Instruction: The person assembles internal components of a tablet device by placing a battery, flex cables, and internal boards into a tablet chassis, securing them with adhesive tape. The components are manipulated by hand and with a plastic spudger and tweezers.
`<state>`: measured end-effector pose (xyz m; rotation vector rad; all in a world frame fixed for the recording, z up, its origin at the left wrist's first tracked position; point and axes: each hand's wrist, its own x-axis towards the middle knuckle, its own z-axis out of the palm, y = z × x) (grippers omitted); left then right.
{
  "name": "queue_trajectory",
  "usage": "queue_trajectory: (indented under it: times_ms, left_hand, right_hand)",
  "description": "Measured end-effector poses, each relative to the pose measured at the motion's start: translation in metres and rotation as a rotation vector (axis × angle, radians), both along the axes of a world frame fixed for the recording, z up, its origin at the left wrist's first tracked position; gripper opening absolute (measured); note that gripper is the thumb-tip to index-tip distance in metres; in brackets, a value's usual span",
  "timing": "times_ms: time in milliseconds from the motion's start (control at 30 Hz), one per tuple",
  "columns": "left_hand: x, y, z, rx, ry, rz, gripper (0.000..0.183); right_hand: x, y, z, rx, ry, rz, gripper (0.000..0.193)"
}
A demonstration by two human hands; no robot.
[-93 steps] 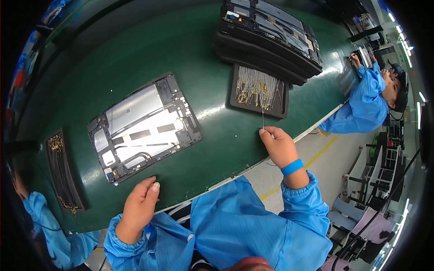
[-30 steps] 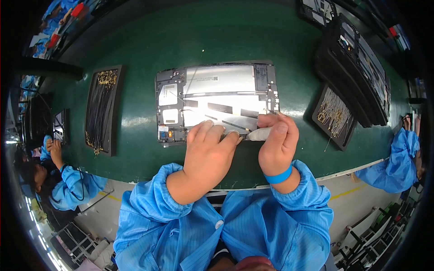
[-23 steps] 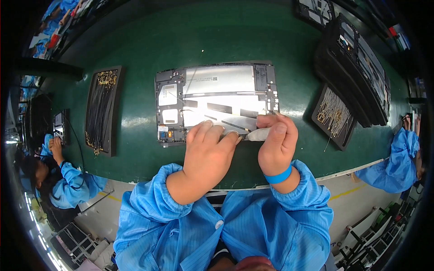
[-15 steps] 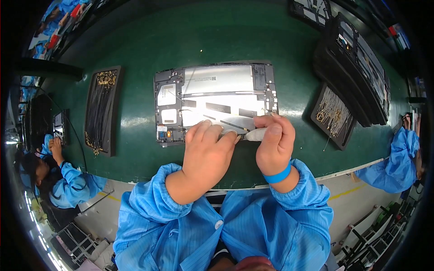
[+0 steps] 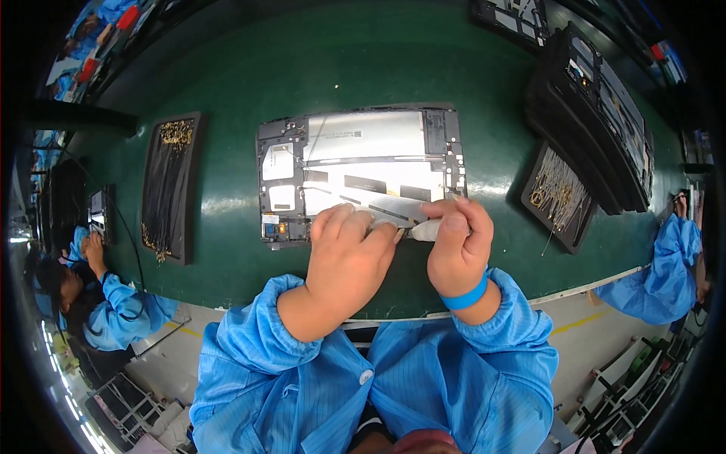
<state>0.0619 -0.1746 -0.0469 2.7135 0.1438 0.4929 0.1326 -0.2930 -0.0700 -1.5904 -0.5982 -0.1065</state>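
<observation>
An open tablet chassis (image 5: 361, 163) with silver shielding and dark frame lies flat on the green belt. My left hand (image 5: 348, 253) rests curled on its near edge, fingers pressing down. My right hand (image 5: 456, 246), with a blue wristband, pinches a small white strip (image 5: 425, 229) at the chassis's near right edge. The two hands almost touch each other over the strip. What lies under my left fingers is hidden.
A black tray of gold-tipped cables (image 5: 168, 185) lies to the left, a smaller one (image 5: 560, 197) to the right. Stacked black trays (image 5: 597, 113) stand at the far right. Co-workers in blue sit at the left (image 5: 91, 280) and right (image 5: 665, 257).
Three seconds ago my hands were apart and the chassis lay further left; now both hands rest on its near edge. Over the last second they barely moved.
</observation>
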Motion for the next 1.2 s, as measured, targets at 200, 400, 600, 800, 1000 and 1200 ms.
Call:
queue_trajectory:
  times_ms: [200, 400, 600, 800, 1000, 1200]
  left_hand:
    - [0.0027, 0.0013, 0.0006, -0.031, -0.009, -0.01, 0.012]
    - [0.0023, 0.0028, -0.0013, -0.009, -0.019, -0.008, 0.012]
    - [0.0018, 0.0025, -0.0005, -0.022, 0.002, -0.022, 0.014]
    - [0.0006, 0.0032, -0.0018, -0.041, -0.001, -0.029, 0.016]
    - [0.0014, 0.0038, -0.0006, -0.022, -0.006, -0.021, 0.016]
    - [0.0008, 0.0037, -0.0006, -0.036, -0.002, -0.024, 0.015]
  right_hand:
    - [0.0013, 0.0004, -0.0005, 0.023, -0.021, 0.023, 0.02]
    - [0.0016, 0.0012, -0.0029, 0.031, -0.034, 0.038, 0.022]
    - [0.0016, 0.0009, -0.0031, 0.045, -0.052, 0.035, 0.022]
    - [0.0002, 0.0019, -0.0017, 0.04, 0.01, 0.017, 0.023]
    - [0.0008, 0.0021, -0.0006, 0.023, 0.042, -0.016, 0.024]
    - [0.0007, 0.0013, -0.0057, 0.063, 0.027, -0.06, 0.026]
